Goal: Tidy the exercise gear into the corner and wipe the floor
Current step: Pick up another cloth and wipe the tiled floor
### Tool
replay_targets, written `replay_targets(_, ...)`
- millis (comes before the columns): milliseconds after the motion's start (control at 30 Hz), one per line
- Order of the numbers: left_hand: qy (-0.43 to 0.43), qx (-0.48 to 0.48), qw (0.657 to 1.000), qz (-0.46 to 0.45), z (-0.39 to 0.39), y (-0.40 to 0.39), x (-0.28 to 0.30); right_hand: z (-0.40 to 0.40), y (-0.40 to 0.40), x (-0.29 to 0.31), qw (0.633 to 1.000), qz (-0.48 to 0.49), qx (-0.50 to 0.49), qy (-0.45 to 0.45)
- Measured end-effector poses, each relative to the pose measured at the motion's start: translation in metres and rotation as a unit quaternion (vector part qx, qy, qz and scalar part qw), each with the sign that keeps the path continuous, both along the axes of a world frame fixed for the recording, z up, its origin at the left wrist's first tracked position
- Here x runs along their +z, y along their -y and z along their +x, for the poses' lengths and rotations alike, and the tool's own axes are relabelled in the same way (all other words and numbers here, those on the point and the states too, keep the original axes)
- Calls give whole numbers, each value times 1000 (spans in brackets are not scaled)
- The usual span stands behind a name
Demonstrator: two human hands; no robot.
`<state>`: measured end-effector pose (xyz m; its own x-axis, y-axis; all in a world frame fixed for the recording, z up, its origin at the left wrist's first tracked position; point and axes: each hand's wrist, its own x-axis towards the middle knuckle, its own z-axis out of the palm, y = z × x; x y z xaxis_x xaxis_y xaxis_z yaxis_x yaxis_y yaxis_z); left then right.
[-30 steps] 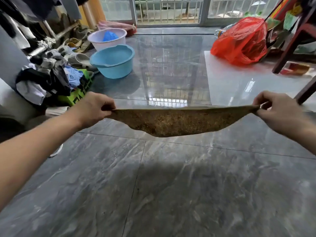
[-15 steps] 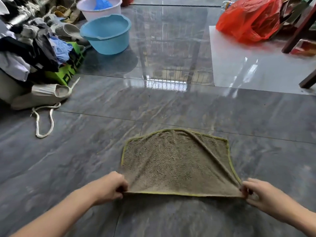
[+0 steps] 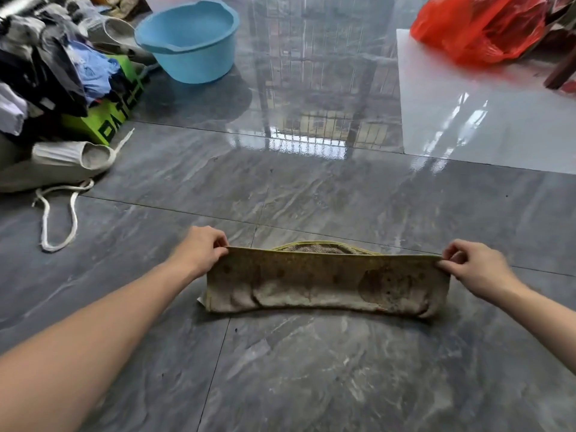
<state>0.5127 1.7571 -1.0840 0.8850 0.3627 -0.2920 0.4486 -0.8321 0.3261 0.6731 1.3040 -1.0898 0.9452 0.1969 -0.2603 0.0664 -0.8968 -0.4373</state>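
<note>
The cloth (image 3: 327,283), a stained, brownish rag with a yellow-green hem, sits at about 6 o'clock on the grey floor (image 3: 311,369), just ahead of the person. Its lower fold rests on the tiles while its upper edge is lifted and pulled taut between both hands, so the near face stands almost upright; a second layer of it shows as a low hump just behind the raised edge.

The left hand (image 3: 199,249), at 9 o'clock from the cloth, has its fingers curled and pinches the upper left corner between thumb and fingertips. The right hand (image 3: 473,268), at 3 o'clock from the cloth, pinches the upper right corner in the same way, its fingers bent over the hem. Both bare forearms reach in from the bottom edge of the view.

Farther out at 10 o'clock a pale drawstring bag (image 3: 56,165) lies on its side, its white cord (image 3: 59,213) looping over the tiles. Behind it, towards 11 o'clock, a heap of clothes (image 3: 56,67) covers a bright green box (image 3: 106,120) with dark lettering. At 12 o'clock, just beside the heap, stands a light blue basin (image 3: 190,45). At 1 to 2 o'clock, well apart from the cloth, a red plastic bag (image 3: 480,26) sits at the far end of a paler, glossy slab (image 3: 486,120).
</note>
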Motion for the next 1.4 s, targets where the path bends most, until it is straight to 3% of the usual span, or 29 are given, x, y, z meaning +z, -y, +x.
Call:
replay_targets(133,-28,20,999,-6,2,5,-13,6,-9,-16,998,-60,3,-7)
replay_targets(467,-88,10,995,45,-5,7,-17,7,-14,-21,997,-59,31,-42)
replay_targets(733,-52,-23,994,95,-8,8,-28,0,-24,-24,995,-88,19,-31)
replay_targets(967,-50,-24,997,61,-9,10,-27,-2,-32,-22,994,-101,-8,-46)
replay_targets(1133,-96,-21,993,60,-7,10,-22,-2,-35,-7,992,-87,-32,-86)
replay_targets(1300,-92,18,995,-23,-4,11,-6,-9,-35,7,989,-90,-22,-115)
replay_targets(1400,-69,47,992,-94,1,15,20,-13,-46,23,995,-47,-18,-83)
